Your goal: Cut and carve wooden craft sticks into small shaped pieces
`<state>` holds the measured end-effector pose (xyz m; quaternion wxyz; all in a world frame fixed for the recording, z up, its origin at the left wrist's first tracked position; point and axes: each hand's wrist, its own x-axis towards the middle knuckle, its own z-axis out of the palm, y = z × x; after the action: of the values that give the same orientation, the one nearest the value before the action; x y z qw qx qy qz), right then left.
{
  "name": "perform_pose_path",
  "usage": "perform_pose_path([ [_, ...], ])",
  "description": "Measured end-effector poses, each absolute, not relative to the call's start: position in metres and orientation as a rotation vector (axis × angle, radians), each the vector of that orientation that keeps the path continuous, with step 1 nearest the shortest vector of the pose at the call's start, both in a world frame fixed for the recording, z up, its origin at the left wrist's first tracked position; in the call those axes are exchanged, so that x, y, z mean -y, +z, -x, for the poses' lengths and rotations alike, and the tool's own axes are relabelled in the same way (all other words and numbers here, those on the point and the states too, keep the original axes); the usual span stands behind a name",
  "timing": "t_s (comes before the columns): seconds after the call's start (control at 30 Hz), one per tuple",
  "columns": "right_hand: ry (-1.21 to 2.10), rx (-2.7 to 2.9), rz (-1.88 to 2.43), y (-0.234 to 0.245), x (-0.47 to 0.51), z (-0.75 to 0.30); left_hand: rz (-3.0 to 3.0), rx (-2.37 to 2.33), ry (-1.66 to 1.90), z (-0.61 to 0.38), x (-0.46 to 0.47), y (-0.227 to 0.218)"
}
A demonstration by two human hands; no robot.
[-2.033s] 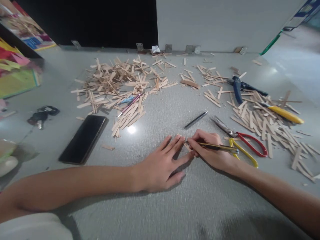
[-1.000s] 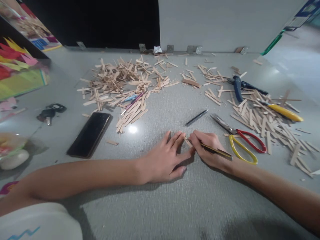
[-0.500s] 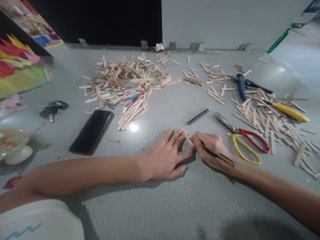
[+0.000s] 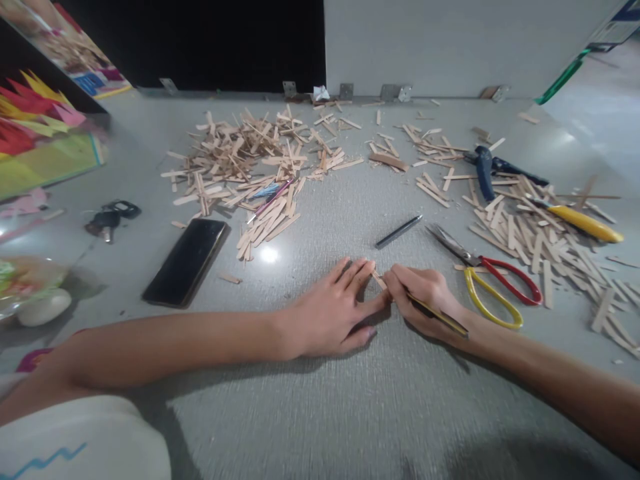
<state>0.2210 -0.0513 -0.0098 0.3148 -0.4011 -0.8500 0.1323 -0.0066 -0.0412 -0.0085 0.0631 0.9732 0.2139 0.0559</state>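
My left hand lies low over the grey table, fingers spread. Its fingertips press a small flat wooden stick down at both ends. My right hand closes in a pen-like grip round a slim black-and-gold tool; its tip is hidden, so I cannot tell whether it is a pen or a craft knife. Both hands nearly touch at the stick. Just beyond lies a dark pen-shaped tool. To the right of my right hand are scissors with one red and one yellow handle loop.
Heaps of wooden sticks lie at the back, with more sticks on the right. Blue-handled pliers and a yellow-handled tool rest among these. A phone, keys and an egg-like white object are on the left.
The view has shifted very slightly. Both hands keep the same place and grip on the stick and the slim tool.
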Motion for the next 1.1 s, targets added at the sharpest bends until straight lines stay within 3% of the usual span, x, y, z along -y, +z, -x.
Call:
perform_pose_path([
  [0.3,0.328,2.186,1.100,-0.010,0.052,-0.221,-2.911,-0.618,0.138,0.006,0.041,-0.010],
  [0.57,0.500,1.963,1.330,-0.009,0.058,-0.223,-2.933,-0.574,0.123,0.009,0.041,-0.011],
  [1.1,0.747,1.932,1.335,-0.002,0.042,-0.217,-2.879,-0.549,0.197,0.012,0.041,-0.015],
])
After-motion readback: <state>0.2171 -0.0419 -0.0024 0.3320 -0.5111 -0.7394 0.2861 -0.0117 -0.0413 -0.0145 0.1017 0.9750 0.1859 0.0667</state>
